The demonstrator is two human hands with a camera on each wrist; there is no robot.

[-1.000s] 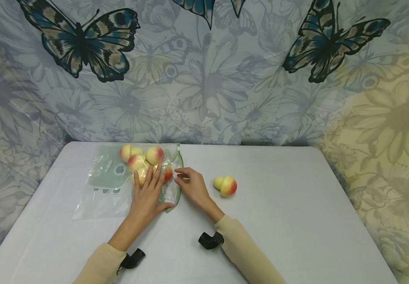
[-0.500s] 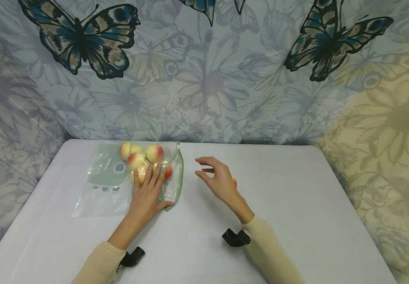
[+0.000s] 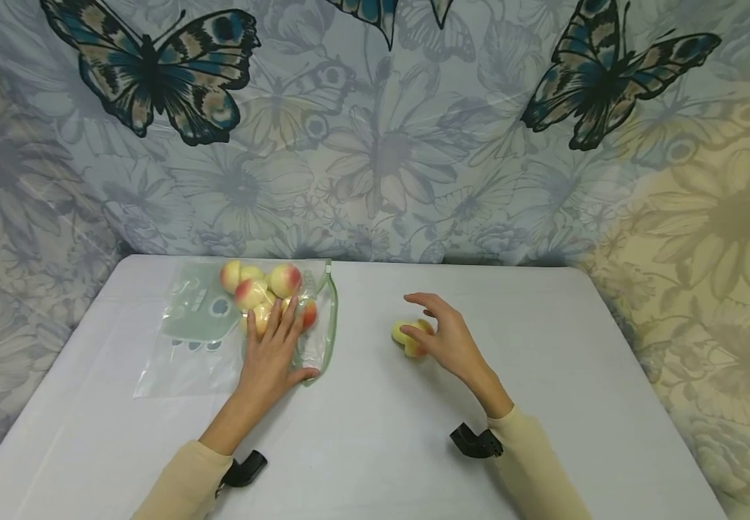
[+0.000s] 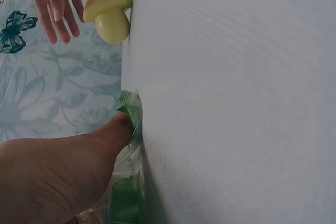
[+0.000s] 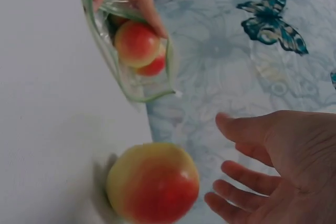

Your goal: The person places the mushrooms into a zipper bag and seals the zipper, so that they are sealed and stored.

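Note:
A clear zip bag (image 3: 199, 321) with green print and a green-edged mouth lies flat at the table's left. Several red-and-yellow toy mushrooms (image 3: 250, 295) are inside it. My left hand (image 3: 269, 361) rests on the bag, fingers straight and spread over the mushrooms, thumb by the mouth. To the right of the bag, a single toy mushroom (image 3: 401, 332) lies loose; its rounded cap and pale yellow stem show in the left wrist view. Over this mushroom hovers my right hand (image 3: 449, 343), partly covering it. In the right wrist view its fingers are parted and hold nothing.
A white cloth covers the table (image 3: 576, 375), whose back edge meets a butterfly-and-flower backdrop (image 3: 388, 144). Black wrist cameras sit at the left (image 3: 245, 469) and right sleeves (image 3: 475, 440).
My right hand has left the bag's mouth and travelled right to the loose mushroom. The left hand and the bag have stayed in place.

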